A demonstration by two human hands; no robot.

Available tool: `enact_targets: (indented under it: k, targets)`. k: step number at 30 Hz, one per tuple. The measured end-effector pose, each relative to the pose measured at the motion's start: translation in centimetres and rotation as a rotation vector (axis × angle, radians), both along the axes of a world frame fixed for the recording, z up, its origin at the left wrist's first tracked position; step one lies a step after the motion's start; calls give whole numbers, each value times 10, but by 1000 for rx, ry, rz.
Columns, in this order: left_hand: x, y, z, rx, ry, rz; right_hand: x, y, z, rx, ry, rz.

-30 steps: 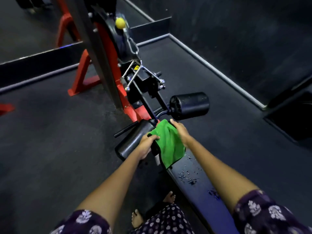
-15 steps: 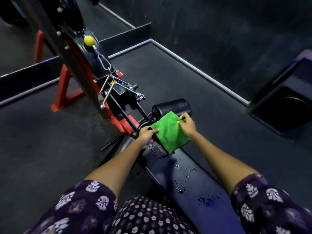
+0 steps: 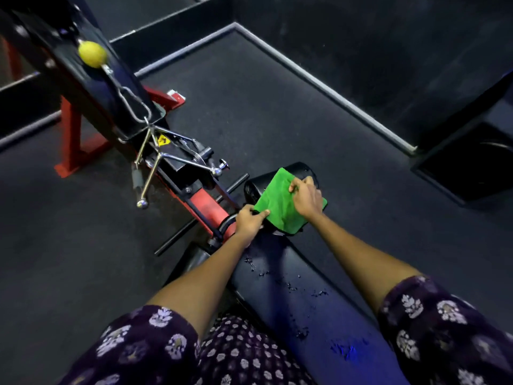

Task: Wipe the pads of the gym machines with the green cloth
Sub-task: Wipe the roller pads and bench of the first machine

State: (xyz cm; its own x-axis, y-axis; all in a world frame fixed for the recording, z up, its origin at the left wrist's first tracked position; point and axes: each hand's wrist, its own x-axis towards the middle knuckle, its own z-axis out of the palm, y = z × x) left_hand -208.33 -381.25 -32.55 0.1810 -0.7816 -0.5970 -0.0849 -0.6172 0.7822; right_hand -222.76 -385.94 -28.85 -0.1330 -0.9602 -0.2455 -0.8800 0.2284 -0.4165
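The green cloth [image 3: 276,202] is spread over the black roller pad [image 3: 255,187] at the far end of the long black bench pad [image 3: 299,298]. My left hand [image 3: 249,221] pinches the cloth's near left corner. My right hand [image 3: 305,198] grips the cloth's far right edge with curled fingers, on top of the roller. Most of the roller is hidden under the cloth and my hands. Water drops lie on the bench pad between my forearms.
The red and black machine frame [image 3: 75,134] rises at the left, with a chrome cable handle [image 3: 172,159] and a yellow ball [image 3: 93,54] hanging from it. A thin black bar [image 3: 177,237] sticks out left. Dark rubber floor surrounds the bench; a black box [image 3: 472,168] stands at the right.
The camera has tilted and moved closer. Both hands carried the cloth from the bench's end up over the right roller pad, and it now lies spread across it.
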Motion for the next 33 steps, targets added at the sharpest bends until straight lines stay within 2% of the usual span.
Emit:
enact_targets:
  k: [3,6,11,16,19,23,24,29,33]
  targets:
    - [11,-18,-13,-9,-161,-246,16,-24,-15,94,70,4]
    - [29,-32,-15,-124,-366,-492,31,-37,-31,203,109,-32]
    - [43,-53,-22,-256,-407,-427,59,-26,-46,189,249,56]
    - [44,-80,-30,-199,-413,-522,65,-18,-60,60,202,22]
    - [42,-88,-34,-140,-426,-617,46,-22,-65,-60,197,81]
    - [44,-95,-38,-73,-464,-676,15,-61,-62,-3,245,-66]
    - [44,-97,-38,-69,-469,-678,17,-67,-61,12,257,-48]
    - [47,-107,-39,-62,-464,-610,50,-45,-61,-95,232,362]
    - [48,-105,-45,-96,-432,-575,12,-36,-70,-279,258,665]
